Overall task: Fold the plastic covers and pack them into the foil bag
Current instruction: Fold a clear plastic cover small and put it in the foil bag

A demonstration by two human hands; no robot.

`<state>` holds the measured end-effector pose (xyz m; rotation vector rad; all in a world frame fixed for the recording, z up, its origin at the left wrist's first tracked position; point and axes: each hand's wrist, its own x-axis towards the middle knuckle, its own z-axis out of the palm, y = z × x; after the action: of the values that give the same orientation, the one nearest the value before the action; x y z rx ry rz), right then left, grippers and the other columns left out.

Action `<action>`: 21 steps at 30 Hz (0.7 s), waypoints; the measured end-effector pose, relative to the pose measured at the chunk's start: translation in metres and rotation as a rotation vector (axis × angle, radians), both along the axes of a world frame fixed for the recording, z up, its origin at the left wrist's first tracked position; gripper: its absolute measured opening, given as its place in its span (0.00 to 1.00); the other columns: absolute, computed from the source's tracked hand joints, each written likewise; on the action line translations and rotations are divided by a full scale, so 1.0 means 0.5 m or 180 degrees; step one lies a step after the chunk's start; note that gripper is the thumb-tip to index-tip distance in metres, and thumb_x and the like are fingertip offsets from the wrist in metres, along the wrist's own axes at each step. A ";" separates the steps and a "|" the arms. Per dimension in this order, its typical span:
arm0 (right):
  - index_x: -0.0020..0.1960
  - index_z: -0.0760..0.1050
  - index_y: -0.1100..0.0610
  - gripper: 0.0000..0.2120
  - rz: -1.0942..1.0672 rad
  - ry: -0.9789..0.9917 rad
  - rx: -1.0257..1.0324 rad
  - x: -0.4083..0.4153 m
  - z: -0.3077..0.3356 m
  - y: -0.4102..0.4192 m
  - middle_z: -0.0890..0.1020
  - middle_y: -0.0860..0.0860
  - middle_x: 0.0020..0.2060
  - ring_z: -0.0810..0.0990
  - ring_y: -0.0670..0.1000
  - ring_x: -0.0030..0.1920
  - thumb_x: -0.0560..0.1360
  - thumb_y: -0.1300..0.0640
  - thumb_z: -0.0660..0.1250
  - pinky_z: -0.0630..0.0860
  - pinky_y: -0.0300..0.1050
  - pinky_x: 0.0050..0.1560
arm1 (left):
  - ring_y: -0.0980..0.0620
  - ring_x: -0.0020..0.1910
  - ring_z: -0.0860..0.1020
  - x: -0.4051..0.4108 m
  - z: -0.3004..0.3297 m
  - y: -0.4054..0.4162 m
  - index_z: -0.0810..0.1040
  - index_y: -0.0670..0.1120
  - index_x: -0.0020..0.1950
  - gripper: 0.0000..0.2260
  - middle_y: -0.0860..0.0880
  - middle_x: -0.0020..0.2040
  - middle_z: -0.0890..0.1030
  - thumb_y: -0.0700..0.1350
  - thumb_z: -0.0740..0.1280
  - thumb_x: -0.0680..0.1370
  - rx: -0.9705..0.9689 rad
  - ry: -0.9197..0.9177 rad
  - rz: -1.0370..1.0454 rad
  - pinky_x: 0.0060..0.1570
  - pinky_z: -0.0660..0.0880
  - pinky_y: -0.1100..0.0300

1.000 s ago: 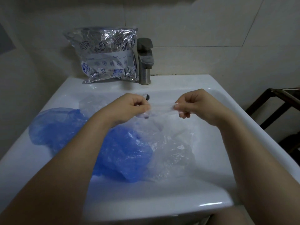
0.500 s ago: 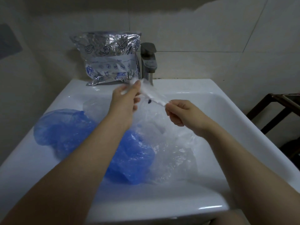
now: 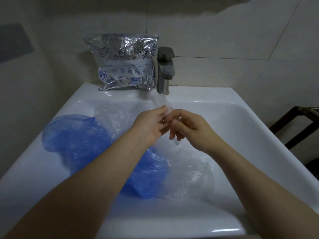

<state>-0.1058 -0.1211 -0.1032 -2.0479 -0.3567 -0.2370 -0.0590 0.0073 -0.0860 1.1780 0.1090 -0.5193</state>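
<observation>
A folded clear plastic cover (image 3: 159, 101) sticks up between my two hands over the middle of the white sink (image 3: 250, 128). My left hand (image 3: 151, 125) and my right hand (image 3: 188, 128) meet there, both pinching the cover's lower end, their fingertips close together. Below them in the basin lie crumpled blue covers (image 3: 77, 135) on the left and clear covers (image 3: 186, 176) on the right. The silver foil bag (image 3: 124, 64) with blue drawings stands on the sink's back ledge, leaning against the wall, just left of the tap.
A grey metal tap (image 3: 164, 69) stands at the back centre of the sink. Tiled walls close in behind and on the left. A dark wooden rack (image 3: 300, 121) stands to the right of the sink.
My hands have come together from a stretched-out hold. The clear cover, earlier pulled flat between them, now stands doubled upward above my fingers.
</observation>
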 end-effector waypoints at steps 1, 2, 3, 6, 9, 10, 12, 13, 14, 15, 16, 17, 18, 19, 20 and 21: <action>0.49 0.76 0.57 0.08 0.0034 0.0080 -0.0028 -0.001 0.000 -0.002 0.81 0.54 0.32 0.78 0.50 0.32 0.79 0.65 0.59 0.76 0.40 0.37 | 0.54 0.31 0.79 0.001 0.001 0.000 0.77 0.42 0.48 0.07 0.50 0.34 0.83 0.43 0.61 0.80 0.0017 0.0028 -0.0004 0.32 0.77 0.63; 0.47 0.76 0.57 0.07 0.0066 0.0173 -0.0098 -0.001 0.001 -0.005 0.81 0.54 0.32 0.78 0.49 0.32 0.78 0.65 0.60 0.76 0.41 0.38 | 0.54 0.32 0.79 0.003 0.001 -0.001 0.77 0.41 0.51 0.08 0.49 0.35 0.83 0.43 0.61 0.80 0.0048 0.0036 -0.0024 0.32 0.77 0.64; 0.47 0.77 0.58 0.07 0.0088 0.0256 -0.0233 -0.002 0.001 -0.005 0.81 0.52 0.31 0.77 0.48 0.32 0.78 0.64 0.61 0.76 0.42 0.39 | 0.54 0.32 0.79 0.003 0.001 -0.001 0.77 0.40 0.55 0.10 0.49 0.36 0.84 0.42 0.60 0.80 0.0084 0.0041 -0.0061 0.33 0.77 0.63; 0.43 0.78 0.56 0.07 0.0039 0.0362 -0.0784 0.001 -0.002 -0.008 0.79 0.48 0.28 0.75 0.44 0.30 0.77 0.61 0.62 0.75 0.42 0.40 | 0.53 0.33 0.80 -0.004 -0.001 -0.006 0.76 0.39 0.56 0.10 0.46 0.38 0.84 0.42 0.59 0.80 0.0220 -0.0078 -0.0243 0.37 0.76 0.61; 0.43 0.77 0.57 0.05 0.0092 0.0363 -0.0803 -0.001 0.001 -0.010 0.78 0.48 0.30 0.76 0.43 0.30 0.77 0.61 0.64 0.74 0.42 0.40 | 0.51 0.37 0.80 -0.009 -0.002 -0.010 0.77 0.39 0.48 0.06 0.44 0.43 0.82 0.39 0.62 0.79 0.0339 -0.0351 -0.0291 0.43 0.78 0.59; 0.46 0.77 0.58 0.02 0.0248 0.0436 -0.0635 -0.004 0.005 -0.015 0.79 0.49 0.33 0.78 0.43 0.33 0.76 0.62 0.65 0.75 0.41 0.41 | 0.50 0.39 0.79 -0.008 -0.003 -0.009 0.76 0.38 0.48 0.05 0.44 0.45 0.82 0.38 0.61 0.79 0.0323 -0.0384 -0.0247 0.44 0.78 0.57; 0.55 0.75 0.59 0.12 0.0612 0.0626 -0.0340 -0.007 0.015 -0.026 0.81 0.51 0.43 0.81 0.45 0.42 0.72 0.64 0.65 0.77 0.41 0.45 | 0.51 0.36 0.80 -0.002 -0.001 -0.004 0.77 0.39 0.50 0.06 0.45 0.45 0.82 0.38 0.61 0.79 0.0318 -0.0349 -0.0168 0.38 0.79 0.58; 0.58 0.73 0.60 0.17 0.0771 0.0715 -0.0228 -0.007 0.019 -0.031 0.82 0.53 0.47 0.81 0.47 0.46 0.70 0.66 0.63 0.77 0.41 0.47 | 0.52 0.33 0.80 0.000 -0.001 -0.002 0.77 0.39 0.49 0.06 0.46 0.43 0.82 0.38 0.61 0.79 0.0349 -0.0326 -0.0145 0.33 0.76 0.61; 0.60 0.73 0.60 0.19 0.0864 0.0770 -0.0117 -0.007 0.022 -0.032 0.82 0.55 0.50 0.81 0.50 0.48 0.70 0.66 0.62 0.77 0.42 0.48 | 0.52 0.31 0.79 0.000 0.000 0.000 0.78 0.40 0.48 0.06 0.46 0.40 0.82 0.39 0.62 0.79 0.0385 -0.0317 -0.0126 0.32 0.73 0.61; 0.60 0.73 0.60 0.17 0.0868 0.0783 -0.0019 -0.009 0.025 -0.030 0.82 0.56 0.50 0.82 0.52 0.47 0.71 0.65 0.61 0.77 0.43 0.47 | 0.51 0.30 0.77 0.000 0.000 0.001 0.78 0.40 0.47 0.06 0.46 0.37 0.81 0.39 0.62 0.79 0.0396 -0.0314 -0.0114 0.32 0.72 0.60; 0.57 0.75 0.60 0.12 0.0766 0.0744 0.0060 -0.009 0.025 -0.026 0.83 0.55 0.46 0.82 0.52 0.43 0.74 0.62 0.62 0.77 0.43 0.45 | 0.50 0.30 0.75 -0.002 0.001 0.000 0.78 0.40 0.46 0.06 0.46 0.34 0.79 0.39 0.63 0.79 0.0358 -0.0317 -0.0124 0.31 0.72 0.60; 0.54 0.77 0.60 0.09 0.0591 0.0681 0.0139 -0.009 0.025 -0.023 0.84 0.54 0.40 0.81 0.51 0.37 0.78 0.59 0.61 0.76 0.42 0.40 | 0.51 0.29 0.75 -0.005 0.002 -0.003 0.78 0.40 0.46 0.05 0.46 0.32 0.78 0.39 0.63 0.79 0.0271 -0.0304 -0.0150 0.30 0.73 0.60; 0.50 0.79 0.60 0.10 0.0345 0.0603 0.0235 -0.007 0.022 -0.019 0.81 0.53 0.32 0.77 0.50 0.30 0.79 0.57 0.60 0.74 0.40 0.35 | 0.52 0.28 0.76 -0.007 0.002 -0.006 0.77 0.39 0.46 0.05 0.46 0.31 0.79 0.38 0.63 0.79 0.0153 -0.0259 -0.0181 0.32 0.76 0.61; 0.47 0.80 0.62 0.12 0.0105 0.0548 0.0379 -0.006 0.020 -0.016 0.77 0.52 0.27 0.71 0.47 0.26 0.80 0.57 0.60 0.70 0.38 0.30 | 0.55 0.29 0.78 -0.009 0.002 -0.009 0.77 0.39 0.47 0.05 0.47 0.31 0.80 0.38 0.62 0.79 0.0056 -0.0208 -0.0213 0.38 0.78 0.61; 0.47 0.80 0.63 0.12 -0.0111 0.0504 0.0577 -0.002 0.018 -0.015 0.73 0.52 0.25 0.67 0.46 0.24 0.79 0.58 0.61 0.66 0.37 0.28 | 0.56 0.30 0.80 -0.010 0.002 -0.010 0.77 0.40 0.48 0.05 0.49 0.32 0.82 0.38 0.62 0.79 -0.0003 -0.0174 -0.0245 0.43 0.77 0.61; 0.47 0.80 0.64 0.10 -0.0276 0.0444 0.0749 -0.001 0.018 -0.012 0.72 0.53 0.26 0.66 0.45 0.24 0.78 0.60 0.62 0.65 0.37 0.28 | 0.57 0.33 0.81 -0.010 0.002 -0.009 0.78 0.41 0.49 0.05 0.49 0.34 0.83 0.39 0.62 0.79 -0.0033 -0.0155 -0.0273 0.47 0.76 0.61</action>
<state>-0.1064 -0.1272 -0.0942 -1.8374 -0.1465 -0.1786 -0.0640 0.0026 -0.0848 1.1881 0.0139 -0.5653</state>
